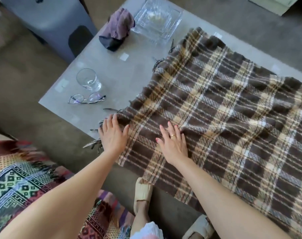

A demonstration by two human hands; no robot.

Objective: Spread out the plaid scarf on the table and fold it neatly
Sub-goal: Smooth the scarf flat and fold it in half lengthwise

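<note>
A brown, cream and white plaid scarf (224,107) lies spread over the glass-topped table (122,78), its near edge hanging over the table's front. Fringe runs along its left edge. My left hand (113,135) rests flat on the scarf's near left corner, fingers apart, right by the fringe. My right hand (172,144), wearing a ring, presses flat on the cloth a little to the right, fingers spread. Neither hand grips the fabric.
On the table left of the scarf stand a clear drinking glass (88,79) and folded eyeglasses (87,99). Farther back are a purple cloth on a dark object (117,30) and a glass dish (157,18). A patterned blanket (20,176) covers the seat at lower left.
</note>
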